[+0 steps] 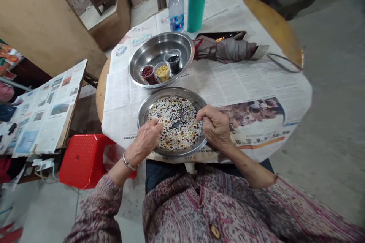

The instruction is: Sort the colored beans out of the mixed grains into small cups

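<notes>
A steel plate (142, 115) near the table's front edge holds a spread of mixed white, yellow, red and dark grains. My left hand (146, 140) rests on the plate's left side with fingertips pinched together in the grains. My right hand (214, 124) sits curled on the plate's right rim, fingers closed; what it holds, if anything, is hidden. Behind the plate a steel bowl (148, 47) carries three small clear cups: red beans (147, 72), yellow grains (162, 71) and dark beans (173, 60).
Newspaper covers the round table (273, 22). At the back stand a water bottle (176, 7) and a teal flask (197, 0); a folded grey umbrella (225, 49) and a phone lie to the right. A red stool (82, 159) and a paper-covered side table (42, 110) are on the left.
</notes>
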### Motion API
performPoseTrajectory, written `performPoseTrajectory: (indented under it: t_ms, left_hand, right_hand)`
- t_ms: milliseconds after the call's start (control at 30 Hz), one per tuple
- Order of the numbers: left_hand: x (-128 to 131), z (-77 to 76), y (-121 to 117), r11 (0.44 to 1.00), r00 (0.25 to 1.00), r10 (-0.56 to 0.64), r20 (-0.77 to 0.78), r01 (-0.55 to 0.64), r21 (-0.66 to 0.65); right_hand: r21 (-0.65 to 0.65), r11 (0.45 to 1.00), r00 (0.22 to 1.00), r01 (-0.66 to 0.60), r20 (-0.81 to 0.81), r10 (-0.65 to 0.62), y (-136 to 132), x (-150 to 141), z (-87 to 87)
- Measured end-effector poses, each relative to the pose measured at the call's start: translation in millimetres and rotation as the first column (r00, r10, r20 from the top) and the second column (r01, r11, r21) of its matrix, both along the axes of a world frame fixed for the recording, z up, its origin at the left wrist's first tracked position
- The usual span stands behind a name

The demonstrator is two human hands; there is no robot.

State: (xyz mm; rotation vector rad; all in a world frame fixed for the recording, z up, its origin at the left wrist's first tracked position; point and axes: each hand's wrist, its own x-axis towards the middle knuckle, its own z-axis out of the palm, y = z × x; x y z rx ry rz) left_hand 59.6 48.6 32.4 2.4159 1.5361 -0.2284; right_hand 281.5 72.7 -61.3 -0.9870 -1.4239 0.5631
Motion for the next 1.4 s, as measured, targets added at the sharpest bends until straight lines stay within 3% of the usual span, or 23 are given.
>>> performPoseTrajectory:
  t_ms: [133, 333, 600, 833, 1033, 1267, 1400]
  left_hand:
    - [-4, 5.2, -14, 0.988, 0.995, 0.07, -0.078, -0.058, 0.145]
    - [20, -4.1, -16, 0.996, 1.0, -0.004, -0.01, 0.005, 0.091]
    - [44, -20.6, 27, 0.994, 0.999, -0.023, 0.043, 0.019, 0.103]
    - [28, -27.9, 55, 0.964, 0.998, 0.062, 0.022, -0.065, 0.256]
    - [3, -29.1, 41, 0.919, 0.984, 0.172, 0.043, -0.176, 0.354]
    - [6, -56.2, 17, 0.95, 0.998, 0.07, 0.0, -0.067, 0.305]
    - [23, -59.2, 11, 0.969, 0.999, -0.044, -0.012, 0.046, 0.241]
  right_hand:
    - [-0.027, 1.0, 1.0, 0.003, -0.017, -0.003, 0, 0, -0.7]
    - [-0.048, 0.999, 1.0, 0.013, 0.027, -0.012, 0, -1, 0.1]
    - [-0.04, 0.999, 0.999, 0.003, 0.041, -0.002, 1, -1, -0.1]
    - [-0.029, 1.0, 0.999, 0.004, 0.038, -0.003, 2, -2, 0.0]
    - [-0.025, 1.0, 1.0, -0.002, 0.027, 0.002, 2, -2, 0.2]
    - [-0.03, 1.0, 0.999, 0.003, 0.038, -0.001, 2, -1, -0.6]
    - [-0.014, 1.0, 1.0, 0.001, 0.031, 0.0, 3, -2, -1.1]
